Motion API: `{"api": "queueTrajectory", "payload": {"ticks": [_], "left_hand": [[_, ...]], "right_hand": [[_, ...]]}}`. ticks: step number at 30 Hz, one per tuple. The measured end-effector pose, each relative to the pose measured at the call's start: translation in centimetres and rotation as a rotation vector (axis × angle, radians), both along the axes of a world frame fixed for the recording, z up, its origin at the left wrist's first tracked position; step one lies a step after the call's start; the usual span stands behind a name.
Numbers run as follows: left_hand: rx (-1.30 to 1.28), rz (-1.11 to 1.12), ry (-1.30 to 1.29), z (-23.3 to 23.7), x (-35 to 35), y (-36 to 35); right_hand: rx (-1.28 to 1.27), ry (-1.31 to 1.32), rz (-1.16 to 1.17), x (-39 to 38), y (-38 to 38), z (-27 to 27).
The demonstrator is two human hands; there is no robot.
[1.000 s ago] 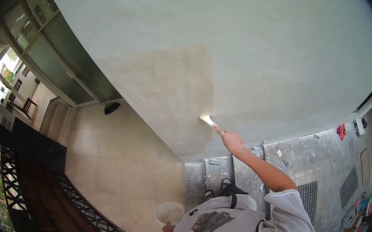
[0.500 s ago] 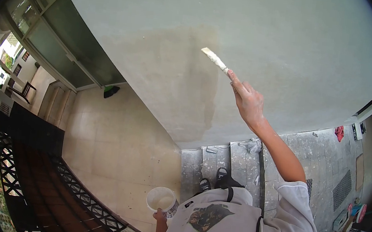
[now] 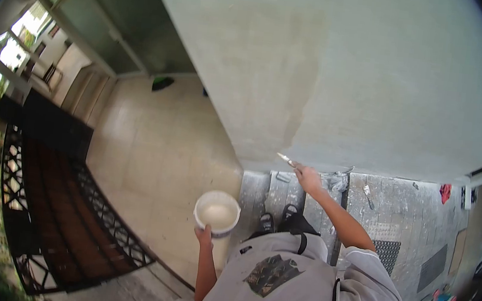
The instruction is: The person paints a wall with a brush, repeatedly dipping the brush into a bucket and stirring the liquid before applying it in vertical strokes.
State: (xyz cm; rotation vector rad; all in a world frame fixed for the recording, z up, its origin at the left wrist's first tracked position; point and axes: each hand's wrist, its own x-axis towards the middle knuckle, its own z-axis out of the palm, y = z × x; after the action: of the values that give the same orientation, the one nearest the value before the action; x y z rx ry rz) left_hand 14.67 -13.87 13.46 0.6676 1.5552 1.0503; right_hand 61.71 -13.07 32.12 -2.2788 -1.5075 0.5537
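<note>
My right hand [image 3: 309, 181] is closed round the handle of a paint brush [image 3: 287, 160], whose pale bristles point left, close to the lower part of the wall [image 3: 390, 96]. A darker, damp-looking patch [image 3: 274, 65] covers the wall's left part. Low at the centre, my left hand [image 3: 204, 235] grips the rim of a white bucket [image 3: 215, 231] that holds a cream-coloured liquid. The bucket is upright, to the left of and below the brush.
Below the wall are paint-spotted steps [image 3: 257, 191] with my sandalled feet. Another brush [image 3: 368, 196] and a red cloth [image 3: 445, 193] lie on the grey floor. A dark metal railing [image 3: 107, 230] stands left.
My right hand has come down from the middle of the wall with the brush. The bucket in my left hand is higher and more fully in view. The camera view has shifted.
</note>
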Motion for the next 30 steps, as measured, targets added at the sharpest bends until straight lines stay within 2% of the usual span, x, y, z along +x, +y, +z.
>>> {"api": "queueTrajectory", "payload": {"ticks": [4, 5, 7, 9, 11, 14, 20, 23, 26, 30], "left_hand": [[-0.037, -0.12, -0.055, 10.7, 4.1, 0.6], [-0.012, -0.128, -0.037, 13.0, 5.2, 0.8], [0.058, -0.193, 0.003, 15.3, 6.8, 1.0], [0.151, -0.303, 0.054, 16.3, 7.7, 1.1], [0.179, -0.375, 0.071, 17.2, 8.9, 0.8], [0.187, -0.443, 0.075, 18.5, 11.2, -0.1], [0.188, -0.588, 0.137, 19.8, 15.0, -4.1], [0.213, -0.661, 0.156, 19.1, 16.1, -6.4], [0.227, -0.713, 0.168, 18.3, 16.4, -8.2], [0.238, -0.737, 0.118, 18.2, 16.9, -10.9]], "right_hand": [[0.062, 0.258, 0.076, -4.0, -3.3, 6.7], [0.047, 0.266, 0.17, -5.0, -3.8, 8.8], [0.039, 0.268, 0.33, -7.3, -4.2, 12.3], [-0.142, 0.213, 0.405, -9.7, -4.2, 13.1], [-0.089, 0.124, 0.466, -11.7, -4.3, 10.1], [-0.17, -0.024, 0.455, -13.7, -4.2, 5.7], [-0.045, -0.174, 0.366, -13.1, -6.0, -0.4], [-0.049, -0.232, 0.514, -12.7, -9.3, -1.7], [0.015, -0.204, 0.432, -11.5, -12.3, 0.2], [0.025, -0.191, 0.445, -11.5, -15.5, -1.8]]}}
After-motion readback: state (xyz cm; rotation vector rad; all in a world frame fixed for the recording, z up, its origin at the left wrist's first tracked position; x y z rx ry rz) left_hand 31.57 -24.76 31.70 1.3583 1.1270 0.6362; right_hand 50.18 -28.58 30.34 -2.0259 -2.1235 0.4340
